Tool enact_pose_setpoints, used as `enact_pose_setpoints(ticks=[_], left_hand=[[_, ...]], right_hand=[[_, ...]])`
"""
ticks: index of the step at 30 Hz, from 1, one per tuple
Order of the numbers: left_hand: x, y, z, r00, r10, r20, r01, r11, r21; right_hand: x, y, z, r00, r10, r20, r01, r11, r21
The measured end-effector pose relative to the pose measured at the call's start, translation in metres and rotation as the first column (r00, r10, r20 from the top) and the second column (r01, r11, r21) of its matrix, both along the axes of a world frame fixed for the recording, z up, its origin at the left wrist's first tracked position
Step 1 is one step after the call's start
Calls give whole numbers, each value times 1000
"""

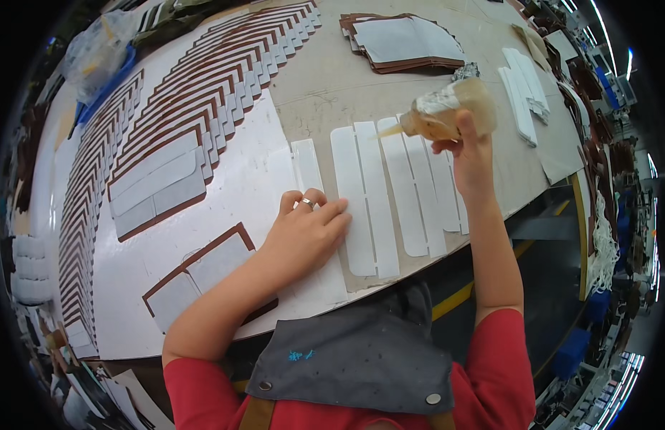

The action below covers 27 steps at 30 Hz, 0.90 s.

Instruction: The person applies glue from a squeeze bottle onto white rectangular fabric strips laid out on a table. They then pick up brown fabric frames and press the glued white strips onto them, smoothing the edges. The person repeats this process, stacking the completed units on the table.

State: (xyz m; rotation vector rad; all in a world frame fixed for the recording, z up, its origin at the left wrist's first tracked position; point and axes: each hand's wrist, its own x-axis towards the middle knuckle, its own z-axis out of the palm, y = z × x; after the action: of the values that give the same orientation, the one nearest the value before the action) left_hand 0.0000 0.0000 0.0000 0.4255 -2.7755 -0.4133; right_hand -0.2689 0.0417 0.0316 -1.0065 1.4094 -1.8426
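My right hand (470,154) is wrapped round a squeeze bottle (458,107) of cloudy yellowish liquid, raised over the table and tipped so that its thin nozzle points left. Below the nozzle lie several long white strips (354,208) in pairs, side by side. My left hand (307,233), with a ring on one finger, has its fingers bent down on a white strip (306,163) left of those pairs; its fingertips are partly hidden. Under my left forearm is a white panel with brown edges (221,258), partly covered by the arm.
Long overlapping rows of brown-edged white panels (157,183) fill the table's left side. A stack of brown and white pieces (407,39) lies at the back. More white strips (522,93) are at the right, near the table's edge. A clear plastic bag (96,54) sits far left.
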Motion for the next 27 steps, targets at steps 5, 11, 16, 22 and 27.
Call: enact_pose_setpoints(ticks=[5, 11, 16, 22, 27], left_hand=[[-1, 0, 0, 1000, 0, -19, 0, 1000, -23], [1, 0, 1, 1000, 7, -26, -7, 1000, -14], [1, 1, 3, 1000, 9, -28, -9, 1000, -5], [0, 0, 2, 1000, 6, -28, -6, 1000, -15], [0, 0, 4, 1000, 0, -25, -1, 1000, -17]], right_hand=[[-5, -38, -3, 996, -49, -78, 51, 998, 22], [-10, -53, -9, 991, 9, -136, -8, 1000, 4], [-7, -37, -10, 995, 4, -95, 3, 997, 77], [3, 4, -11, 995, 71, -67, -57, 978, 201], [12, 46, -11, 986, 167, 6, -162, 949, 272]])
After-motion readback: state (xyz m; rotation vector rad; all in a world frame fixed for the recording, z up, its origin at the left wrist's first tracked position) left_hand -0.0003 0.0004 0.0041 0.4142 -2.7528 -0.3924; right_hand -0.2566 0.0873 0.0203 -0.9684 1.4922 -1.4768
